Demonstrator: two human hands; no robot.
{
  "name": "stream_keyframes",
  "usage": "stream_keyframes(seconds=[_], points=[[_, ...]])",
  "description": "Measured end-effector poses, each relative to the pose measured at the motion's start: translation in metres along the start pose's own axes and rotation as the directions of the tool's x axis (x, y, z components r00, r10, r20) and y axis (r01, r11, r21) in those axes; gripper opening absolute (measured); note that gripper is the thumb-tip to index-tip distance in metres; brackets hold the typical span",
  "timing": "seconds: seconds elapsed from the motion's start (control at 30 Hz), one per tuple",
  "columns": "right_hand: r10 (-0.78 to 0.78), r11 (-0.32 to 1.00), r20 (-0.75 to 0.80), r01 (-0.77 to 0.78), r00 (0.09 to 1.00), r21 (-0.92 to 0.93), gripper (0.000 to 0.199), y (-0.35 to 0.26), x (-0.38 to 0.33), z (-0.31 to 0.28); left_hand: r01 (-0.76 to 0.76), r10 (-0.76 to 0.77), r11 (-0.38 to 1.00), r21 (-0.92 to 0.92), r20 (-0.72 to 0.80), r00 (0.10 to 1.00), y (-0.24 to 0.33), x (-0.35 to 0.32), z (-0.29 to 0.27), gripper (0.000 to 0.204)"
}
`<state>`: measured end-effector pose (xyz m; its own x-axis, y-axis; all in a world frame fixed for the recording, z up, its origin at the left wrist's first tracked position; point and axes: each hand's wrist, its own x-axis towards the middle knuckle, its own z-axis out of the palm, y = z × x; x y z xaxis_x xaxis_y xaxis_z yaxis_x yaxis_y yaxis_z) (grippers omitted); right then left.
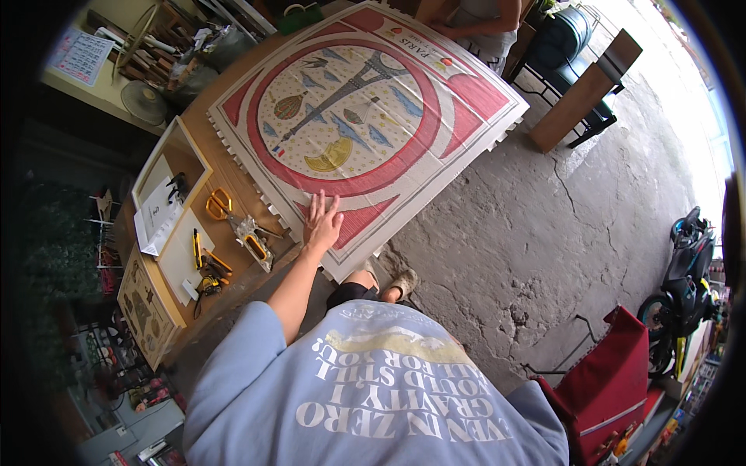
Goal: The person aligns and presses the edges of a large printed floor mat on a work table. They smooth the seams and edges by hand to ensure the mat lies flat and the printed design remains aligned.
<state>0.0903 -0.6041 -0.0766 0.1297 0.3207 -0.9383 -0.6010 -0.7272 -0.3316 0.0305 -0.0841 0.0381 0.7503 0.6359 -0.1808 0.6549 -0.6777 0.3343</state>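
Note:
My left hand lies with fingers spread on the near corner of a large printed cloth panel. The panel shows a tower, balloons and a crescent moon inside a red ring, and its border hangs in notched tabs over the edge. Fold creases run across it. To the left of my hand a staple gun and orange-handled scissors rest on the wooden tabletop. My right hand is out of view; only the right sleeve shows.
Another person stands at the panel's far side. Left are an empty frame, a yellow cutter, a tape measure and a framed picture. A wooden board leans on a dark chair; a red fabric-covered piece and motorcycle stand right.

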Motion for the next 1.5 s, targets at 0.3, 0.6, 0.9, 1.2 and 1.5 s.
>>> stream_keyframes(seconds=[0.3, 0.6, 0.9, 1.2, 1.5], points=[[-0.006, 0.998, -0.087, 0.001, 0.996, -0.061, 0.06, -0.008, -0.009, 0.028, -0.306, 0.235, 0.927, -0.216, -0.303, 0.924, -0.011, -0.123, -0.039, 0.035], [0.081, 0.963, -0.257, -0.142, 0.963, -0.228, 0.058, -0.031, -0.015, 0.176, 0.137, 0.183, 0.796, -0.59, 0.449, 0.875, -0.156, -0.23, -0.005, 0.044], [-0.146, 0.986, -0.318, 0.111, 0.937, -0.126, 0.041, -0.018, 0.055, 0.368, 0.188, 0.18, 0.806, -0.561, 0.536, 0.825, -0.374, -0.285, 0.003, 0.05], [-0.072, 0.992, -0.456, 0.014, 0.887, -0.128, 0.068, 0.028, 0.055, 0.438, 0.19, 0.185, 0.887, -0.42, 0.701, 0.689, -0.362, -0.243, -0.054, 0.047], [-0.162, 0.942, -0.51, 0.287, 0.844, 0.175, 0.04, -0.037, 0.155, 0.363, -0.314, 0.639, 0.656, -0.686, 0.284, 0.715, -0.217, -0.097, -0.028, 0.032]])
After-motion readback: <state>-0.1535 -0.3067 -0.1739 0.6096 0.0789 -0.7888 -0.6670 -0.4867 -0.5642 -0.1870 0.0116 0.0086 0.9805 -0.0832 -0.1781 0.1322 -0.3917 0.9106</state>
